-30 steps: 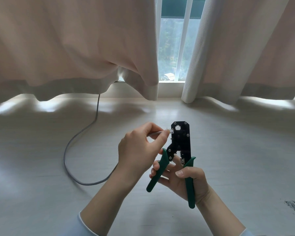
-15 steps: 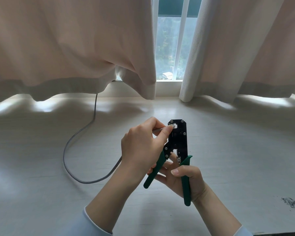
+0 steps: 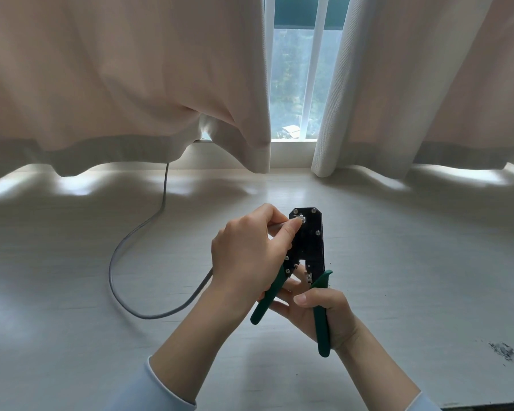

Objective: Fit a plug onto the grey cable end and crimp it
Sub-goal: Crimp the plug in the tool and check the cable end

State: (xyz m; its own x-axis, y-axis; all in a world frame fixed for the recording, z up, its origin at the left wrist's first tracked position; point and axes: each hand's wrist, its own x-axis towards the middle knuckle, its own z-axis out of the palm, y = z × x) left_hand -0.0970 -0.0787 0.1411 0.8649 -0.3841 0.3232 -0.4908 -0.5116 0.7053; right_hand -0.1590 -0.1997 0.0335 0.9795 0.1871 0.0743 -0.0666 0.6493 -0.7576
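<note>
Left hand (image 3: 250, 256) pinches grey cable (image 3: 131, 247) with clear plastic plug (image 3: 299, 218) at black crimper (image 3: 307, 241) socket, frame centre. Right hand (image 3: 324, 312) grips green handles. Risk: plug half-seated, wires slip back, bad crimp.

Two bare forearms, left hand (image 3: 247, 256), right hand (image 3: 324, 312), pale blue sleeves (image 3: 161, 390) with white-edged cuffs

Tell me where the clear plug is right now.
Head view, centre: the clear plug sits at the crimper's top socket, pinched by the left hand with the grey cable trailing left.
</note>
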